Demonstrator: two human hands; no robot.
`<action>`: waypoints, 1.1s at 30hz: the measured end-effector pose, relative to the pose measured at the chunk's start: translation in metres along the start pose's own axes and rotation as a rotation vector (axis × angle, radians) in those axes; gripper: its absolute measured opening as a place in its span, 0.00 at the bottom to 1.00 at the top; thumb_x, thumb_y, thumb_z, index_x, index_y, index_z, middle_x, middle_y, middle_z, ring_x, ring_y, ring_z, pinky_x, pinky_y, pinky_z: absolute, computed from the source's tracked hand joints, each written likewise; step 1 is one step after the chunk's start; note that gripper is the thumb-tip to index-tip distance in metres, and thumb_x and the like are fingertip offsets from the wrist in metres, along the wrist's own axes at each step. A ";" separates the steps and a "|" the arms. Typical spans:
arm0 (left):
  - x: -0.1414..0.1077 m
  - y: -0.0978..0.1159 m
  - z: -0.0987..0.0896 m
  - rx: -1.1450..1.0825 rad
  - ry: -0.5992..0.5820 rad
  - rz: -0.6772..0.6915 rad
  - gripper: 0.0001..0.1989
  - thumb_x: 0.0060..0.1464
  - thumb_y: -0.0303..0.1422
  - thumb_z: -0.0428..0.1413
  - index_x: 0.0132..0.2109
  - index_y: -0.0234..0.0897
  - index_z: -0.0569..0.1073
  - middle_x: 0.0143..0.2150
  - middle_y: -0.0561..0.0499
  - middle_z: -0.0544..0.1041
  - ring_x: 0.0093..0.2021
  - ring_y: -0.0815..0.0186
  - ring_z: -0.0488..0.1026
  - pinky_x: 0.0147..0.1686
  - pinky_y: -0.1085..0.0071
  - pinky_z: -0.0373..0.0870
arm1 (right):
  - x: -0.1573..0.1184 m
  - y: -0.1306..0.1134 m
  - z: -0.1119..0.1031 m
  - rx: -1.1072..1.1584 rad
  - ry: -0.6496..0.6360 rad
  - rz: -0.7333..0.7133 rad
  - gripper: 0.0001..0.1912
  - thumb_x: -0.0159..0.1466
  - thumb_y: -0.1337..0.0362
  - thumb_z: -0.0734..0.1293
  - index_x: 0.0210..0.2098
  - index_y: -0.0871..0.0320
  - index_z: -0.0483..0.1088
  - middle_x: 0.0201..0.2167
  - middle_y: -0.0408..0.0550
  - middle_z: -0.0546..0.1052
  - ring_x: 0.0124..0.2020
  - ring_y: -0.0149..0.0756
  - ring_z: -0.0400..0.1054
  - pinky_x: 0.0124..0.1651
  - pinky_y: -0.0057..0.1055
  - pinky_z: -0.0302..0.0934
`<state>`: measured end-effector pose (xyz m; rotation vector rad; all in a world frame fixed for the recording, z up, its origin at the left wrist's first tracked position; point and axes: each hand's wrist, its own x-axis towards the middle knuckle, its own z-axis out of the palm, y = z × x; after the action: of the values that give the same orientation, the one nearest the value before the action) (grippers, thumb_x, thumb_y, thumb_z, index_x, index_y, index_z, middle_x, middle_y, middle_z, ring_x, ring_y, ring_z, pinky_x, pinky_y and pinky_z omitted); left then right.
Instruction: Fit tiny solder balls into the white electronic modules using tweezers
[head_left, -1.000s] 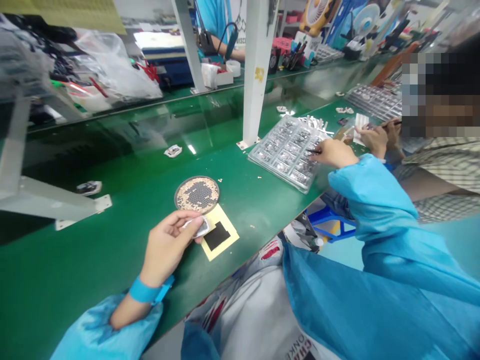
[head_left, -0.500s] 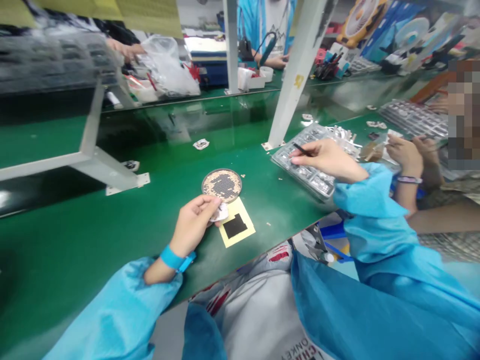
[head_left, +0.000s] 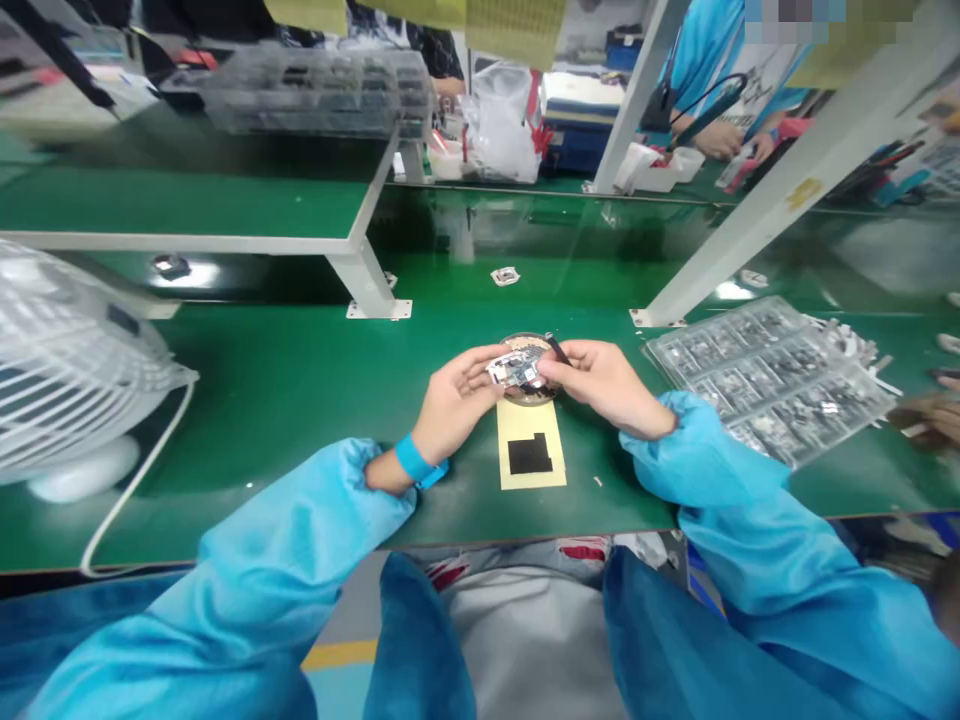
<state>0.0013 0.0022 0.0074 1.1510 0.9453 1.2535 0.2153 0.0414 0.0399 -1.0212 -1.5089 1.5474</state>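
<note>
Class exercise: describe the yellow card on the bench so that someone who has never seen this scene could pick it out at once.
On the green workbench, look just below the person's left hand and right hand. There lies a flat pale yellow card, the only thing nearby bearing a black patch with a stepped corner.

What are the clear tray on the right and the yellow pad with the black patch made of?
The clear compartmented tray looks like thin moulded plastic: glossy, see-through, with formed pockets catching the light. The pale yellow rectangular pad looks like matte card or stiff paper, with no shine, though it could be a coated sheet; the look leaves that open.
</note>
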 end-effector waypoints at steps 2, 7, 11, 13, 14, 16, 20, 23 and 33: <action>-0.002 -0.003 0.001 0.081 -0.013 0.037 0.28 0.51 0.28 0.66 0.59 0.35 0.74 0.57 0.42 0.79 0.52 0.61 0.77 0.45 0.69 0.73 | -0.003 0.002 0.007 0.089 -0.005 0.048 0.18 0.58 0.53 0.78 0.33 0.63 0.75 0.27 0.46 0.80 0.17 0.19 0.55 0.19 0.22 0.48; -0.005 -0.009 0.001 0.325 -0.013 0.119 0.29 0.55 0.30 0.65 0.63 0.38 0.72 0.55 0.43 0.78 0.45 0.64 0.76 0.35 0.72 0.69 | -0.006 0.006 0.021 0.154 0.029 0.109 0.20 0.57 0.53 0.79 0.31 0.63 0.74 0.28 0.48 0.81 0.17 0.20 0.58 0.19 0.22 0.52; -0.007 -0.008 0.000 0.400 0.003 0.152 0.27 0.57 0.34 0.66 0.63 0.40 0.73 0.54 0.45 0.79 0.39 0.67 0.73 0.35 0.69 0.68 | -0.006 0.011 0.024 0.212 0.061 0.153 0.21 0.55 0.52 0.80 0.28 0.64 0.73 0.24 0.46 0.78 0.16 0.18 0.54 0.17 0.21 0.46; -0.008 -0.008 0.000 0.425 0.011 0.162 0.27 0.58 0.36 0.66 0.63 0.41 0.74 0.54 0.45 0.78 0.37 0.67 0.71 0.36 0.68 0.68 | -0.006 0.012 0.025 0.227 0.069 0.176 0.22 0.54 0.52 0.80 0.27 0.64 0.73 0.23 0.45 0.77 0.15 0.17 0.52 0.17 0.21 0.42; -0.008 -0.009 0.000 0.439 0.017 0.173 0.26 0.58 0.36 0.66 0.63 0.41 0.74 0.54 0.46 0.79 0.37 0.68 0.70 0.36 0.68 0.68 | -0.006 0.013 0.025 0.230 0.075 0.184 0.22 0.54 0.52 0.80 0.26 0.64 0.73 0.22 0.45 0.77 0.15 0.17 0.51 0.16 0.21 0.41; -0.007 -0.011 -0.001 0.469 0.033 0.204 0.26 0.57 0.36 0.66 0.62 0.42 0.75 0.53 0.46 0.79 0.35 0.68 0.69 0.37 0.68 0.69 | -0.006 0.014 0.026 0.230 0.086 0.184 0.22 0.56 0.51 0.79 0.26 0.64 0.72 0.22 0.45 0.76 0.15 0.17 0.51 0.17 0.21 0.41; -0.005 -0.014 -0.001 0.464 0.057 0.215 0.25 0.57 0.36 0.66 0.61 0.41 0.76 0.49 0.47 0.80 0.33 0.69 0.67 0.35 0.68 0.68 | -0.005 0.017 0.027 0.226 0.107 0.129 0.20 0.60 0.52 0.77 0.28 0.63 0.72 0.22 0.44 0.76 0.15 0.17 0.51 0.18 0.22 0.41; -0.005 -0.014 -0.001 0.455 0.064 0.206 0.25 0.57 0.36 0.66 0.61 0.41 0.76 0.48 0.47 0.80 0.32 0.69 0.67 0.34 0.68 0.68 | -0.005 0.021 0.028 0.210 0.113 0.121 0.20 0.60 0.51 0.77 0.29 0.63 0.73 0.22 0.44 0.75 0.16 0.18 0.52 0.18 0.22 0.41; -0.007 -0.011 -0.001 0.567 0.086 0.257 0.22 0.58 0.35 0.66 0.59 0.42 0.79 0.47 0.49 0.82 0.31 0.71 0.66 0.35 0.70 0.69 | -0.007 0.023 0.032 0.152 0.162 0.113 0.22 0.61 0.50 0.76 0.26 0.62 0.71 0.19 0.42 0.71 0.16 0.18 0.52 0.19 0.23 0.41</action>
<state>0.0019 -0.0043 -0.0043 1.7127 1.2972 1.2815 0.1896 0.0211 0.0169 -1.1304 -1.2219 1.5897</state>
